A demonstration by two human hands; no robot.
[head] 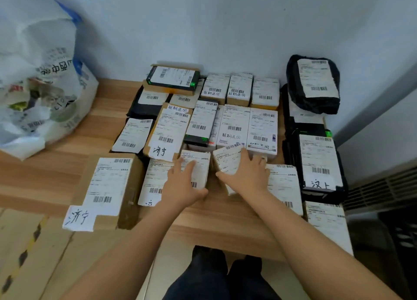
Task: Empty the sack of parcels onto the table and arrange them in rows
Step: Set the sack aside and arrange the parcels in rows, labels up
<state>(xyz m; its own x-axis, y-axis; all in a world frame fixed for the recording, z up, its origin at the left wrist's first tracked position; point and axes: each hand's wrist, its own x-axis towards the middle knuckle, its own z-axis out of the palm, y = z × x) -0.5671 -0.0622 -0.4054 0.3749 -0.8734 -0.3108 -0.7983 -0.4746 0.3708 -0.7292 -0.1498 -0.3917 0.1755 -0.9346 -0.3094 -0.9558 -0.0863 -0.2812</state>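
The left hand [184,182] lies flat, fingers spread, on a small white-labelled box [198,171] in the front row. The right hand [244,173] is also spread, cupped over a neighbouring small box [226,162] that sits tilted, its thumb along the near edge. Neither hand pinches anything; both press down on top.

Around them the parcels already cover the wooden table [67,164] in rough rows: small boxes at the back against the wall, a big brown carton [108,191] at front left, black mailers [313,85] stacked at right. The sack [38,85] slumps at the table's far left, well apart from the rows.

This looks like the arranging step, with the emptying largely done. The next move likely calls for squaring the tilted box and sliding both snug against their neighbours.

The sack's mouth is crumpled, so whether parcels remain inside is unclear. Label print is too blurred to read, and the parcels at the right edge are partly cut off.
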